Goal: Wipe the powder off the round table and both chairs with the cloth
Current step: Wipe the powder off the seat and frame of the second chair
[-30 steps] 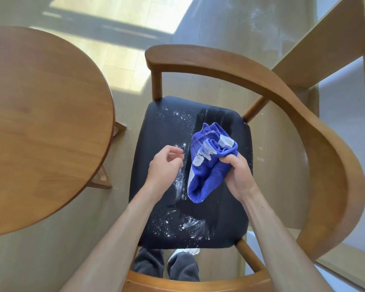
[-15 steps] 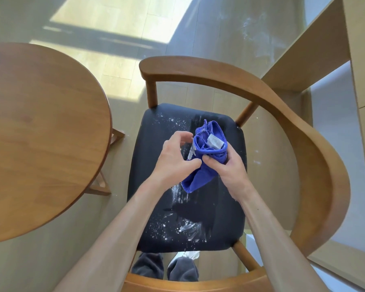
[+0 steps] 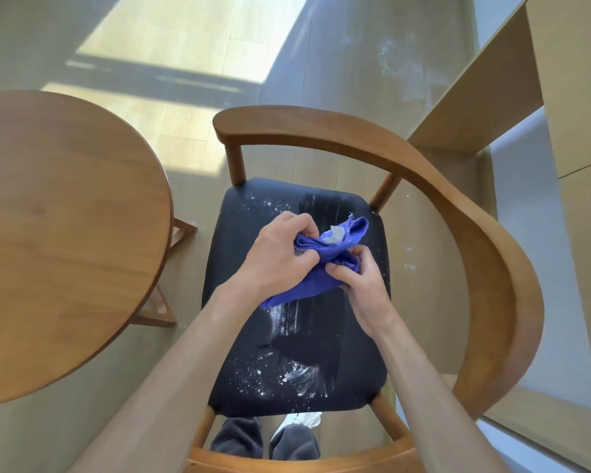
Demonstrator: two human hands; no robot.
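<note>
Left hand [image 3: 280, 249] and right hand [image 3: 359, 285] both grip the bunched cloth [image 3: 335, 249] above the seat [image 3: 338, 336]; risk: refolding shakes caught powder [image 3: 301, 375] back down.

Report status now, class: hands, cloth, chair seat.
Left hand and right hand both grip the blue cloth above the seat. Powder streaks remain, front and back. Nothing in the way.

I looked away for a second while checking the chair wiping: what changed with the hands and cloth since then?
The left hand, empty and apart a second ago, moved right and took hold of the bunched blue cloth. The right hand kept its grip, so both now hold it above the black chair seat. White powder on the seat looks unchanged.
</note>
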